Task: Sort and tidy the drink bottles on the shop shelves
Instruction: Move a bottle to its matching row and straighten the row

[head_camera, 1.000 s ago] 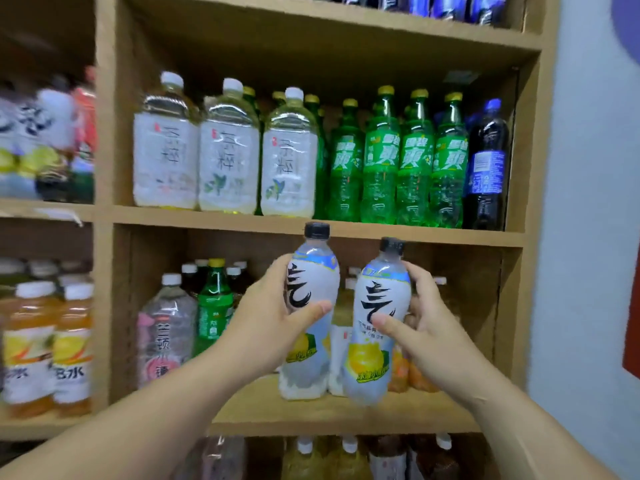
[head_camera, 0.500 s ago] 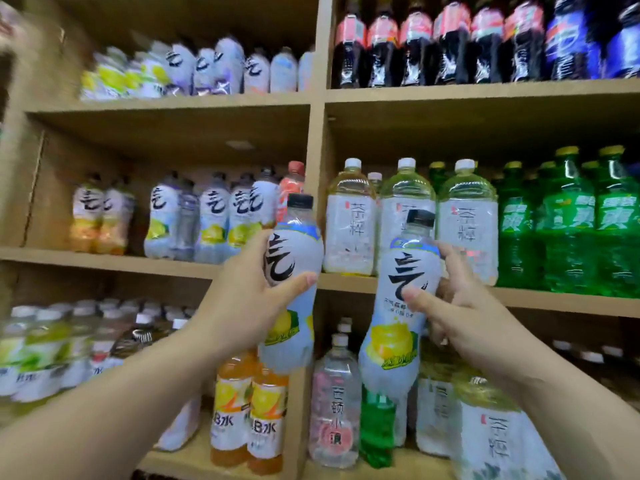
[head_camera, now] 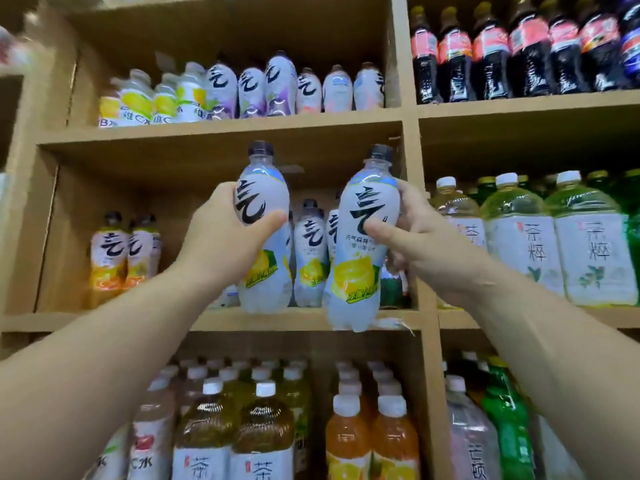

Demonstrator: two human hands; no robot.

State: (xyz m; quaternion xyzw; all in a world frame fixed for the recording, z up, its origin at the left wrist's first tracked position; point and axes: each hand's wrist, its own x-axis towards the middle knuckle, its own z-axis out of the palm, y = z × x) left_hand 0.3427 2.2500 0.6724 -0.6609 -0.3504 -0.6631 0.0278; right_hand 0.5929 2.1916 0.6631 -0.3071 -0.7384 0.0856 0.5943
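Gripping 2 matching lemon-label bottles, 1 per hand, neither hand free. Clasping the left bottle (head_camera: 268, 268) round its waist with the left hand (head_camera: 225, 240), thumb across the label; clasping the right bottle (head_camera: 356, 271) likewise with the right hand (head_camera: 419, 237). Held upright, caps up, long axes close to vertical, side by side but apart.

Facing the middle shelf (head_camera: 121, 318), in the bay left of the upright divider (head_camera: 412, 188). Straight ahead, just behind and between the 2 held bottles: a lemon row (head_camera: 310, 258) with the same black glyph, standing at the bay's right end. Well apart to the left in the same bay: an orange pair (head_camera: 107, 254).

Probably bound for that lemon row. Judging the left bottle nearer to landing: base about level with the shelf's top, though cannot tell whether touching. With the right bottle, base overlapping the shelf's front edge, so likely lower or closer to the camera; would need raising, then pushing forward. Worth watching: nudging the standing bottles while sliding in.
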